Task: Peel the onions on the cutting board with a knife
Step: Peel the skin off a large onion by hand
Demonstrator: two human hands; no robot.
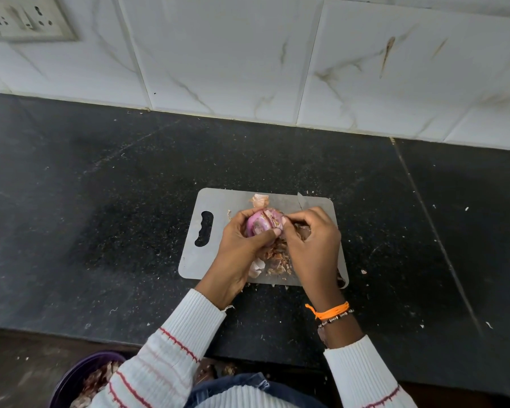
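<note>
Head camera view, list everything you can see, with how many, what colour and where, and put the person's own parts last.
Red onion: one, purple-pink, partly peeled, held above the board.
Grey plastic cutting board: one, on the counter, handle slot at its left.
Knife blade: one, silver, tip showing behind the right hand.
Dry onion skins: a heap, brown and pink, on the board under the hands.
Black stone counter: one, speckled with scraps.
White marble wall tiles: several, behind the counter.
Wall socket plate: one, off-white, upper left.
Purple bowl: one, lower left, holding skins.
Orange thread wristband: one, right wrist.
Left hand: grips the onion.
Right hand: pinches the onion's skin.
</note>
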